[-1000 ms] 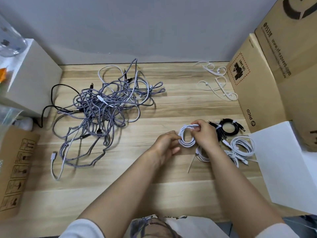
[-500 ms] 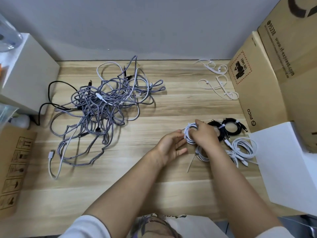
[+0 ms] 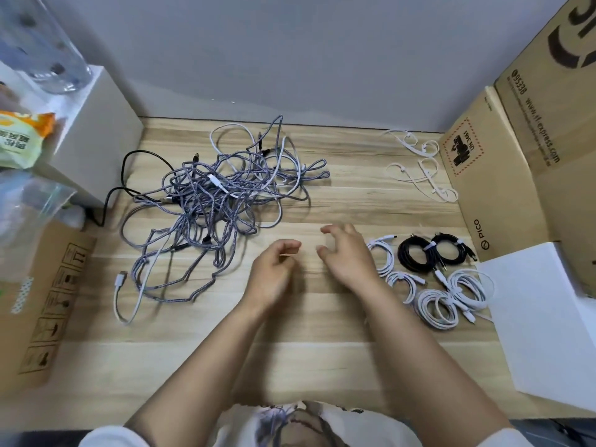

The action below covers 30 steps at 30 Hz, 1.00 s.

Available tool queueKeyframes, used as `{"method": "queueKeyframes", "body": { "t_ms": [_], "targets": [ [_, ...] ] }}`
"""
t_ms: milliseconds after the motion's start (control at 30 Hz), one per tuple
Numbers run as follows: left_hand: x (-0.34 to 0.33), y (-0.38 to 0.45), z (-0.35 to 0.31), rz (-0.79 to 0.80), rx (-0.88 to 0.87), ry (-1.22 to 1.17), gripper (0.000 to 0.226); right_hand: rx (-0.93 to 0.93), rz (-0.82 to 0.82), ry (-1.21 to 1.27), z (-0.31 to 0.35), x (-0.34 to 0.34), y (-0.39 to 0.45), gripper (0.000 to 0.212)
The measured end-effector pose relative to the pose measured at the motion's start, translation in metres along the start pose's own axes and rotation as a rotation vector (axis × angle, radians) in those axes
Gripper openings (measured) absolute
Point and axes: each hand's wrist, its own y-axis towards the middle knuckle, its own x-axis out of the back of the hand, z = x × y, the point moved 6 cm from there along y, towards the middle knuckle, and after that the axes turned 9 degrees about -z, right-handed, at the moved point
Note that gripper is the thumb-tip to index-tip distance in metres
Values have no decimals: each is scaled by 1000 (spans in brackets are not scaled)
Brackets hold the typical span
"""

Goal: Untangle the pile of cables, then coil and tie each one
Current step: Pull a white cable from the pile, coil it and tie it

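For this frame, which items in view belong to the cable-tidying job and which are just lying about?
Job items: tangled cable pile; coiled white cables; coiled black cables; loose white ties; left hand and right hand, both holding nothing.

Lying about: cardboard boxes; white box; snack packet; plastic bottle.

Tangled grey cable pile (image 3: 213,201) left; tied coils (image 3: 435,275) right

Single head-worn wide-angle view, looked forward and down from above the person's chest onto the wooden surface (image 3: 322,317), facing the grey wall at the far edge. Sat close: forearms filled the lower frame, edges bowed by the lens. No second view, so no overlap.
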Motion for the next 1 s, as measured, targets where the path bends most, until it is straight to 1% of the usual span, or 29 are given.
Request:
{"method": "queueKeyframes", "body": {
  "t_ms": [100, 133, 167, 200, 267, 300, 333, 367, 433, 500, 533, 567, 600, 667, 733, 833, 933, 1000],
  "targets": [
    [28, 2, -10, -185, -444, 620, 36, 107, 89, 40, 32, -29, 5, 42],
    [34, 3, -13, -218, -528, 773, 41, 157, 120, 28, 45, -40, 8, 43],
    [36, 8, -12, -204, -551, 897, 45, 202, 151, 11, 54, -51, 11, 45],
    [35, 14, -8, -150, -531, 1004, 47, 229, 189, -23, 60, -60, 14, 49],
    [39, 29, 10, -33, -428, 1196, 53, 253, 271, -135, 64, -79, 20, 59],
    [42, 34, 16, -2, -409, 1282, 57, 262, 301, -202, 63, -85, 22, 63],
    [44, 38, 20, 26, -412, 1346, 61, 283, 297, -264, 61, -89, 24, 64],
    [45, 38, 23, 48, -428, 1380, 65, 322, 250, -315, 59, -88, 25, 62],
    [50, 43, 24, 76, -461, 1408, 65, 405, 124, -391, 59, -83, 26, 52],
    [53, 48, 27, 93, -475, 1429, 61, 451, 115, -421, 58, -81, 20, 35],
    [54, 52, 29, 107, -474, 1436, 61, 454, 128, -384, 59, -80, 16, 28],
    [56, 56, 32, 118, -472, 1442, 61, 453, 122, -295, 60, -78, 10, 26],
    [57, 60, 35, 120, -461, 1448, 62, 459, 83, -175, 64, -72, 2, 29],
    [60, 68, 37, 112, -440, 1424, 66, 468, -60, 39, 72, -51, -14, 38],
    [61, 75, 37, 117, -428, 1386, 70, 493, -227, 163, 84, -23, -29, 38],
    [63, 83, 35, 131, -393, 1376, 72, 496, -390, 334, 103, 22, -48, 42],
    [64, 87, 26, 162, -355, 1384, 71, 539, -428, 562, 121, 66, -69, 44],
    [64, 94, 24, 212, -254, 1310, 70, 583, -418, 644, 131, 87, -78, 45]
  ]
}}
